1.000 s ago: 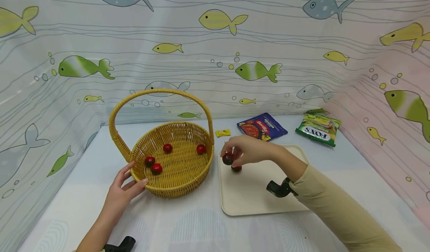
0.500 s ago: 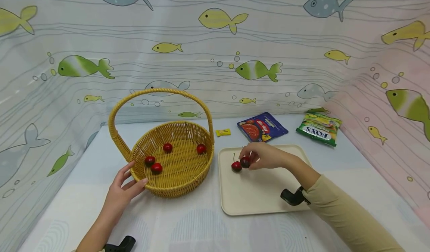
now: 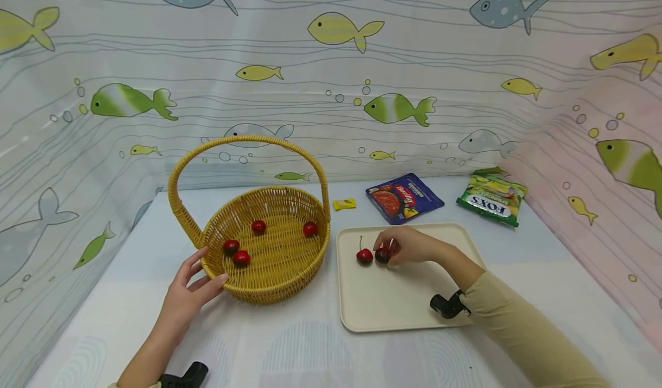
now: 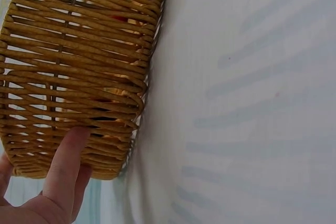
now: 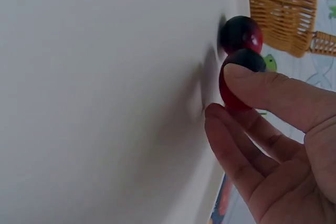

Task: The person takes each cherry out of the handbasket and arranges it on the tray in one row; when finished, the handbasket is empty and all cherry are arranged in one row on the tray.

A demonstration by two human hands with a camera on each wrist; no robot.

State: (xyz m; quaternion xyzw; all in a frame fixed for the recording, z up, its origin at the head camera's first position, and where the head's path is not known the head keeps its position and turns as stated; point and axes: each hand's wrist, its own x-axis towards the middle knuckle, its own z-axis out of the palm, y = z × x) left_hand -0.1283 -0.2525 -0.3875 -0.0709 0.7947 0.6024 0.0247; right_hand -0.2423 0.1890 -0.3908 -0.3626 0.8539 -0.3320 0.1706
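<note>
In the head view my right hand (image 3: 411,245) pinches a dark red cherry (image 3: 382,255) between thumb and fingers, low over the cream tray (image 3: 393,307). Beside it on the tray lies another cherry (image 3: 364,256), stem up. The right wrist view shows the held cherry (image 5: 239,82) under my thumb, partly in front of the other cherry (image 5: 241,34). Whether the held one touches the tray is unclear. My left hand (image 3: 187,292) touches the side of the yellow wicker basket (image 3: 269,296) with spread fingers. Several cherries lie inside, one of them near the right wall (image 3: 310,229).
The basket's tall handle (image 3: 248,139) arches over it. Behind the tray lie a blue Barilla pouch (image 3: 404,198) and a small yellow packet (image 3: 343,204). A green Fox's bag (image 3: 491,199) lies at the back right. Fish-printed sheeting (image 3: 331,89) encloses the table.
My right hand has moved right with its cherry, away from above the other cherry, then down toward the tray. The other cherry now shows fully. My left hand stays at the basket.
</note>
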